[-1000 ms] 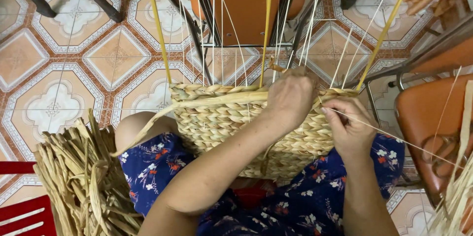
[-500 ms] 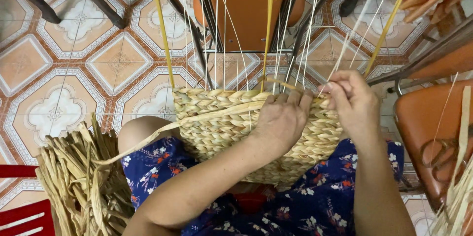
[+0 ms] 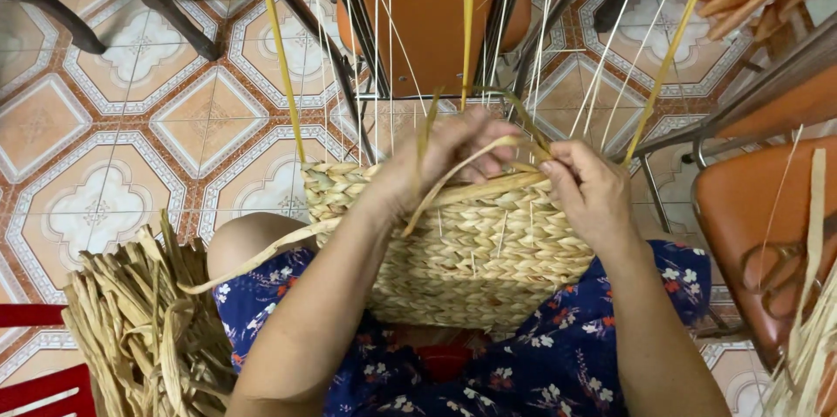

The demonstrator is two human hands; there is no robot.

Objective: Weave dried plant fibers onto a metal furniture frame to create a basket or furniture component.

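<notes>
Tiled floor [image 3: 105, 121] | your left hand [image 3: 445, 160] and right hand [image 3: 593, 190] pinch one straw strand [image 3: 488, 182] lying crosswise atop the basket [image 3: 488, 251] rim.

Bare forearms without sleeves, and a dark blue garment [image 3: 558, 356] printed with small red-and-white flowers.

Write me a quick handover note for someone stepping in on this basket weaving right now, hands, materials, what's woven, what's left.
Left hand: at the top edge of the woven basket, fingers closed on a flat straw strand.
Right hand: pinching the same strand at the rim.
Basket rests on the lap; thin upright stakes rise from its rim.
Bundle of loose straw lies on the floor to the left.
Done: several braided rows form the wall.
Left: the stakes stand bare above the rim, so upper rows are unwoven.
</notes>
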